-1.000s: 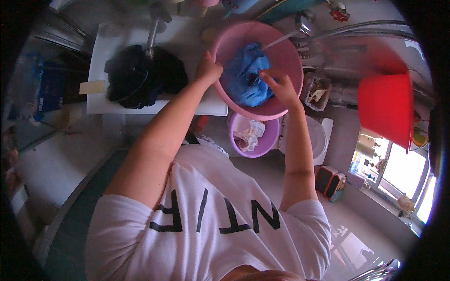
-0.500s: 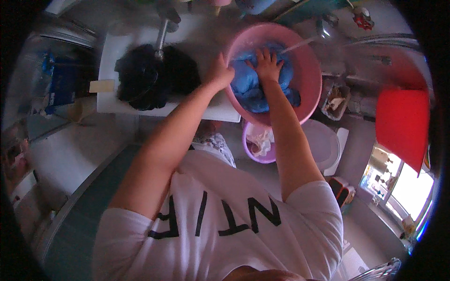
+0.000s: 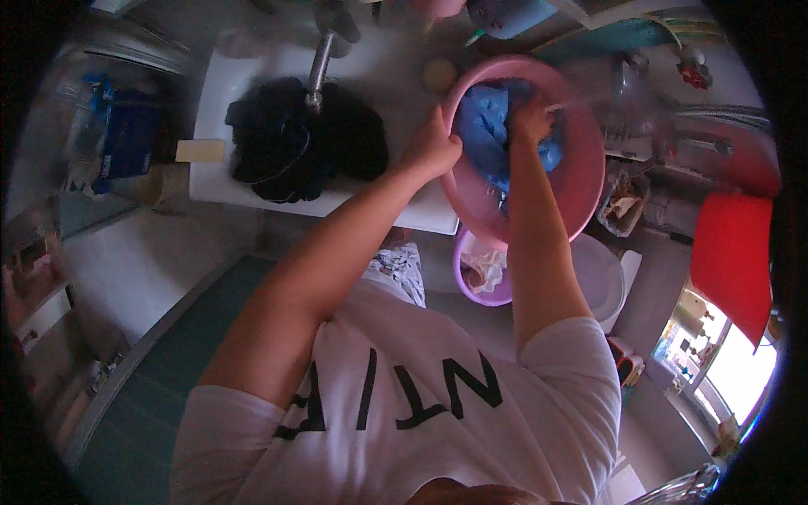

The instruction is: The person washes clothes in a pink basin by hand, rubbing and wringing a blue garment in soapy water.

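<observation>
A pink plastic basin (image 3: pixel 592 172) is tilted at the right end of the white sink. My left hand (image 3: pixel 433 150) is closed round its left rim, thumb on the outside. Inside the basin lies a wet blue cloth (image 3: pixel 483 119), bunched toward the far wall. My right hand (image 3: pixel 530 124) is down in the basin with its fingers curled into the cloth; the fingertips are partly hidden by it. A thin stream of water (image 3: pixel 562 106) runs into the basin from the right, beside my right hand.
Dark wet clothes (image 3: pixel 278 147) lie in the white sink (image 3: pixel 210 181) under a metal faucet (image 3: pixel 320 71). A soap-like yellowish bar (image 3: pixel 200 151) sits on its left edge. Below the basin are a purple bucket (image 3: pixel 465 273) holding whitish cloth and a toilet (image 3: pixel 602 273). A red valve handle (image 3: pixel 694 76) is at the far right.
My right hand has gone from lying spread on the blue cloth to curling into it. The cloth has bunched toward the far side, baring the basin's near wall. The view has shifted slightly.
</observation>
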